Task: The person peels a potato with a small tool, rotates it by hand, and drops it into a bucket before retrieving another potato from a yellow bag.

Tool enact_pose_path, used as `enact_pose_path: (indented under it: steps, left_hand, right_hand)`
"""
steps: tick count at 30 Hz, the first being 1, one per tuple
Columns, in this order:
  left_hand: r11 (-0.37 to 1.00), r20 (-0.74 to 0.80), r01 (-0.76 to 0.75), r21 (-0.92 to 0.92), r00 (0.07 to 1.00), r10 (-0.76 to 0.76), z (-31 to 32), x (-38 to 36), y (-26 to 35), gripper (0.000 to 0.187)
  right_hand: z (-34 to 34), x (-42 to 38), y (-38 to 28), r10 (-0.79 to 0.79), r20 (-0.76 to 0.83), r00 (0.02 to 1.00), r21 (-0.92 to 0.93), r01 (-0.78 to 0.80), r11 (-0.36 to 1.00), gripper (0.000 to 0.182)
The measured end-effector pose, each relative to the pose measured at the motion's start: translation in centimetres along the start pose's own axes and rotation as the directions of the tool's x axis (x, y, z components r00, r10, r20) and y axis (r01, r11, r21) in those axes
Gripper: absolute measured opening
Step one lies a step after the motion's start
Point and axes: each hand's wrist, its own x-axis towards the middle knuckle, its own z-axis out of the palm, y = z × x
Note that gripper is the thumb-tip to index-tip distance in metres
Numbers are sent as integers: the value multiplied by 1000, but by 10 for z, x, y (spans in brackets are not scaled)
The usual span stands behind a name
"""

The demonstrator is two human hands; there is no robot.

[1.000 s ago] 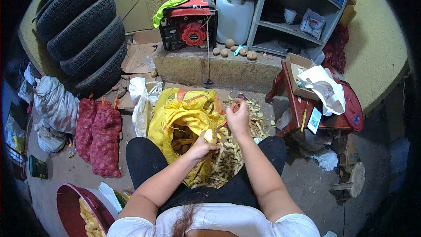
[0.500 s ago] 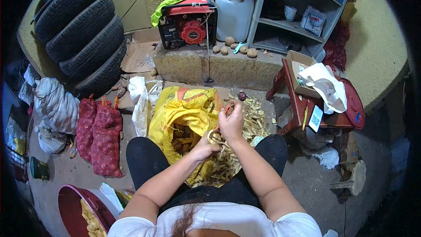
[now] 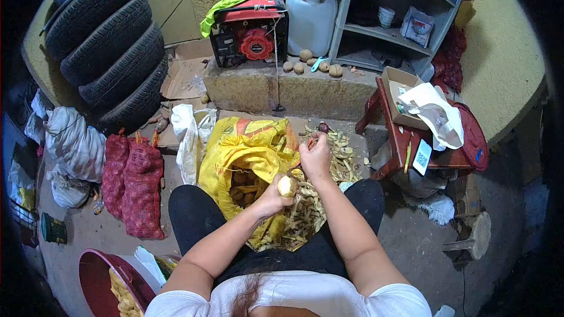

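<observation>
In my left hand is a potato, its pale peeled flesh facing up. My right hand is closed round a peeler with an orange-red handle; its far end reaches toward the potato and shows only partly. Just beyond my left hand stands an open yellow sack with unpeeled potatoes inside. Peelings lie heaped under my hands and between my knees.
A maroon tub of peeled potatoes stands at lower left. Red mesh sacks lean at left near stacked tires. A red stool with a box and phone is at right. Behind stands a generator on a ledge.
My right hand with the peeler has moved slightly right and away from the potato. The potato has turned in my left hand, so more bare flesh shows and the hanging peel is gone.
</observation>
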Motion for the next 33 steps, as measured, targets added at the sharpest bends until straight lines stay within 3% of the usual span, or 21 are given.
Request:
enact_pose_path:
  steps: [2,4,6,7,9,13,15,16,18,19,21,23,24,25,26,27,28,29,31,32,33]
  left_hand:
    - [979,-12,-38,198,999,41,3,-4,11,59]
    - [987,16,-13,163,1000,10,-1,-3,16,60]
    - [997,53,74,-1,996,-74,-1,-6,24,59]
    - [997,53,74,0,996,-74,-2,-5,22,59]
    - [993,35,41,107,998,-45,-5,-2,12,59]
    - [988,-40,30,154,999,-24,-5,2,-3,53]
    - [958,-82,1,286,996,24,-5,1,-2,58]
    - [958,-83,3,286,996,22,-5,2,-1,58]
    - [920,-133,30,392,991,25,-5,4,5,53]
    - [921,-131,27,390,991,27,-4,2,7,53]
    - [942,-67,-7,335,997,31,-3,-5,11,47]
    - [936,-90,-16,352,995,51,-4,-7,11,45]
    - [929,-118,-5,370,992,53,-5,-6,10,46]
    - [921,-146,5,389,988,56,-6,-4,9,47]
    - [922,-147,3,387,987,59,-7,-2,7,47]
    - [875,-151,-79,477,974,171,-8,0,4,47]
    - [812,-144,-153,563,949,279,-8,1,2,48]
    - [812,-144,-153,564,949,279,-8,2,-1,48]
    - [745,-232,-77,663,925,302,-6,2,-6,49]
    - [744,-234,-76,664,924,304,-5,3,-8,49]
    - [761,-262,-77,644,912,315,-4,4,-9,48]
  right_hand:
    - [-4,-2,-3,-29,-23,999,26,29,999,31]
    - [-6,-3,-4,-59,-46,997,50,61,997,31]
    - [-7,-5,-4,-278,-175,944,-40,276,960,31]
    - [-7,-6,-5,-278,-175,945,-40,275,961,31]
    - [-7,-9,-9,-455,-212,865,-125,438,890,32]
    - [-4,-19,-17,-480,-167,861,-100,470,877,34]
    - [1,-16,-10,-406,-155,901,-50,403,914,34]
    - [1,-13,-7,-271,-123,955,1,274,962,34]
    - [0,-8,-3,-184,-102,978,-27,182,983,33]
    - [-2,-4,-2,-98,-82,992,-60,93,994,32]
    - [0,18,26,-101,-160,982,-87,88,992,30]
    - [-6,35,42,192,2,981,80,-191,978,27]
    - [-11,34,35,282,137,949,255,-309,916,26]
    - [-10,32,35,279,138,950,252,-306,918,26]
    - [-6,27,37,80,-32,996,49,-79,996,27]
    - [-6,22,30,-154,-152,976,-188,124,974,27]
    - [-8,20,24,-53,-71,996,-96,46,994,28]
    - [-10,17,18,-53,-71,996,-95,46,994,28]
    - [-14,10,4,96,14,995,66,-97,993,30]
    - [-12,3,-2,1,-41,999,63,1,998,33]
    - [-9,-2,-5,45,7,999,118,-46,992,34]
